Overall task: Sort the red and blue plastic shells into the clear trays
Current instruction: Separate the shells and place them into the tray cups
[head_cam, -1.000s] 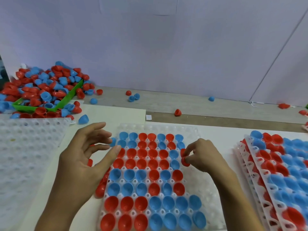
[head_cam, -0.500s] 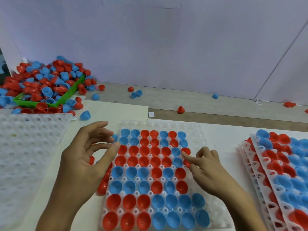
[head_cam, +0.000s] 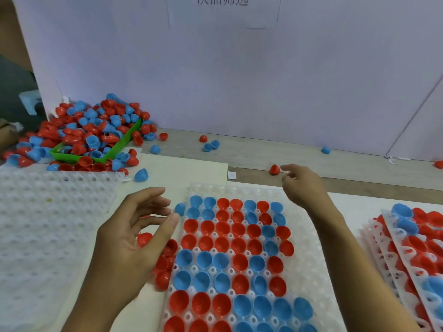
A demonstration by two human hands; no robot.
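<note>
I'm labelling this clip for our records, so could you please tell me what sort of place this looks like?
Probably a small workshop or factory sorting bench. A green bin overflows with a heap of red and blue shells, clear trays are being filled, filled trays sit stacked at right, and a printed sign hangs on the partition.
</note>
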